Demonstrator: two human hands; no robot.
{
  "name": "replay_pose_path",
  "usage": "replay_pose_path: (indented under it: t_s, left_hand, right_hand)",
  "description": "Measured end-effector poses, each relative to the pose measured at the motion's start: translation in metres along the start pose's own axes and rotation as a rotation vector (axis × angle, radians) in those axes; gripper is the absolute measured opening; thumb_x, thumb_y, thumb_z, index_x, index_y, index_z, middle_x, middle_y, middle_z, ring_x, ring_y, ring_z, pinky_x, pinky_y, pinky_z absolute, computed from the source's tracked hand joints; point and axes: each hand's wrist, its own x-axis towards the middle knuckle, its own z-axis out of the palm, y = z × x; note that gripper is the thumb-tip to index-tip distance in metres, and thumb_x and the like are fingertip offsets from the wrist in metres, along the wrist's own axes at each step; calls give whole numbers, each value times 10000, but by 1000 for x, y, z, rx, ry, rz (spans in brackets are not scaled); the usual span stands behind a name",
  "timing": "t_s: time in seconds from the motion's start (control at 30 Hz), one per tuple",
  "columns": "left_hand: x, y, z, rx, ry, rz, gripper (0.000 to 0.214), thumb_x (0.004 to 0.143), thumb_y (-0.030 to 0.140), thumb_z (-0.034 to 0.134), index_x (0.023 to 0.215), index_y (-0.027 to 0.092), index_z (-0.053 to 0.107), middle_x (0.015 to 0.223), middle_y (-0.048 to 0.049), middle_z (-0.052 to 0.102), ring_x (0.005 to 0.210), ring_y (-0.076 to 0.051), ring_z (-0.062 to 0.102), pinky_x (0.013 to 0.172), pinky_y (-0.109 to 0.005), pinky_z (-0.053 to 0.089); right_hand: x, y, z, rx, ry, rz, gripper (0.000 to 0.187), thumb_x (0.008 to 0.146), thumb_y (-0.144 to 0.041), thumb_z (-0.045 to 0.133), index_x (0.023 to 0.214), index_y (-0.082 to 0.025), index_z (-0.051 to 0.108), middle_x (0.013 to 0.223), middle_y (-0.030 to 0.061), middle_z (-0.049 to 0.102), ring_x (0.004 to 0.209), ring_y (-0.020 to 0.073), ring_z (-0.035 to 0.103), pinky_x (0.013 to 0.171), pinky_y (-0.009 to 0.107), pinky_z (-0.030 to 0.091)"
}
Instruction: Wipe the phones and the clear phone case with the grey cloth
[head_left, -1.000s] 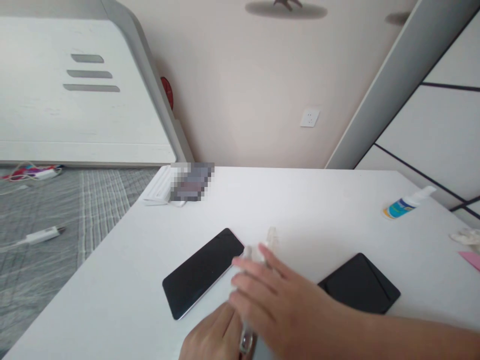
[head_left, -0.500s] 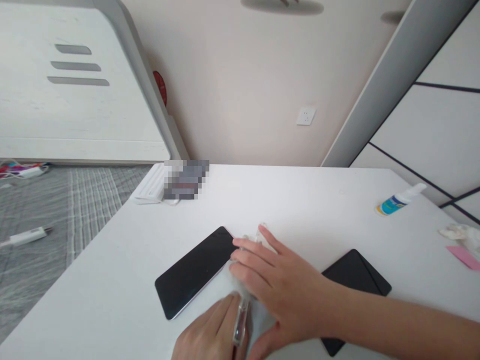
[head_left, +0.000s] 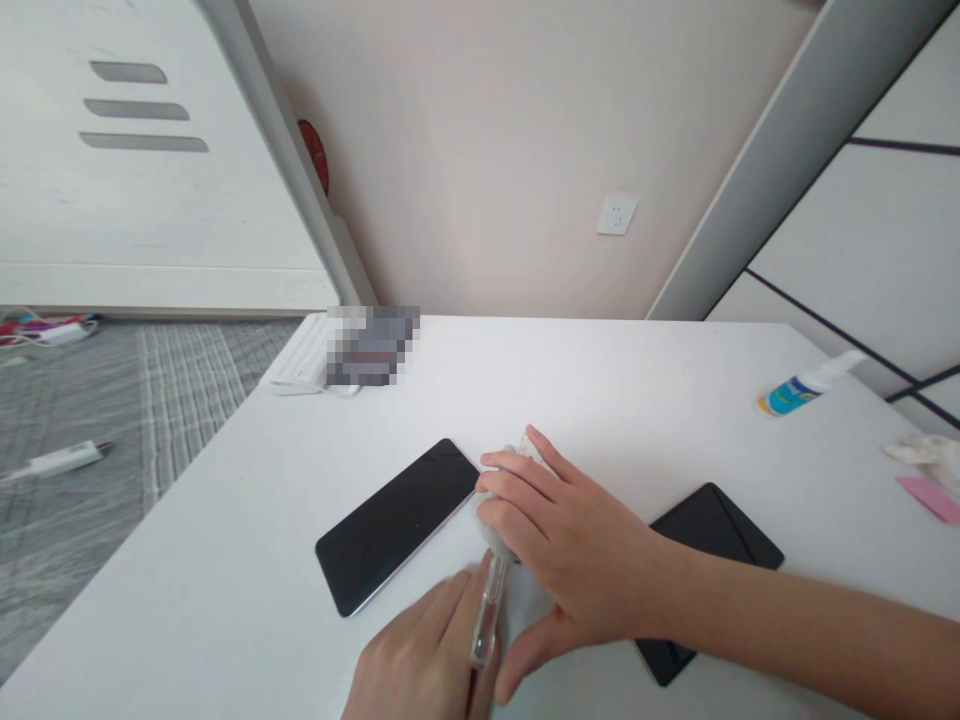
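A clear phone case (head_left: 486, 620) lies on the white table (head_left: 600, 400) near the front edge. My left hand (head_left: 420, 665) grips its near left edge with closed fingers. My right hand (head_left: 574, 555) lies across the case, fingers curled over a small pale wad (head_left: 491, 525) that looks like a cloth, and presses it down. Its thumb is spread toward me. A black phone (head_left: 397, 525) lies screen up just left of my right fingertips. Partly hidden under my right forearm lies a flat black thing (head_left: 716, 530).
A small spray bottle (head_left: 810, 383) lies at the table's right side, with a crumpled white wipe (head_left: 919, 450) and a pink sheet (head_left: 930, 497) at the right edge. A white box (head_left: 300, 365) sits at the far left corner. Cables and a charger (head_left: 56, 460) lie on the grey floor.
My right hand has slid a little away from me along the case with the wad under its fingers. My left hand has come further into view on the case's edge.
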Motion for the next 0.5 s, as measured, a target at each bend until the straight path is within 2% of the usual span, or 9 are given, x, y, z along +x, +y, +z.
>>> replay_pose_path:
  t_s: [0.13, 0.23, 0.3, 0.37, 0.43, 0.5]
  left_hand:
    - [7, 7, -1, 1, 70, -115, 265, 1006, 382, 460, 920, 238, 663, 620, 11, 597, 520, -144, 599, 461, -202, 435]
    - [11, 11, 1, -2, 85, -140, 283, 1001, 386, 457, 920, 235, 682, 619, 2, 589, 535, -150, 592, 474, -207, 439]
    - [10, 11, 3, -6, 86, -141, 282, 997, 376, 460, 917, 232, 688, 623, -3, 594, 542, -152, 592, 477, -210, 438]
    - [7, 10, 3, -8, 75, -133, 267, 991, 349, 465, 913, 229, 690, 635, -8, 607, 550, -152, 599, 480, -210, 441]
    - [2, 8, 1, -8, 46, -108, 249, 985, 302, 463, 900, 225, 683, 659, -13, 631, 558, -149, 611, 482, -208, 445]
    - [-2, 4, -1, -7, -2, -59, 231, 973, 234, 451, 887, 220, 665, 720, -24, 674, 584, -144, 641, 483, -203, 454]
  right_hand:
    - [-2, -16, 0, -20, 1, 3, 880, 881, -871, 345, 1179, -81, 596, 1292, 180, 623, 1357, 363, 467, 1279, 575, 52]
    - [-4, -25, -2, -75, -39, -90, 574, 1010, -625, 401, 1174, -112, 600, 1352, 147, 597, 1371, 350, 441, 1281, 556, 19]
    - [-2, -18, -4, -74, -30, -133, 466, 1033, -553, 389, 1095, -146, 609, 1281, 116, 629, 1281, 313, 510, 1282, 536, 18]
    - [0, -2, -8, -57, -4, -86, 552, 1021, -646, 319, 975, -172, 600, 1106, 94, 667, 1085, 274, 588, 1277, 543, 48]
    - [3, 12, -11, -61, -16, 9, 596, 1017, -670, 261, 917, -181, 587, 990, 79, 660, 941, 246, 588, 1264, 564, 91]
    - [4, 14, -13, -62, -48, 49, 505, 1022, -578, 298, 908, -180, 588, 958, 77, 643, 915, 241, 565, 1256, 567, 119]
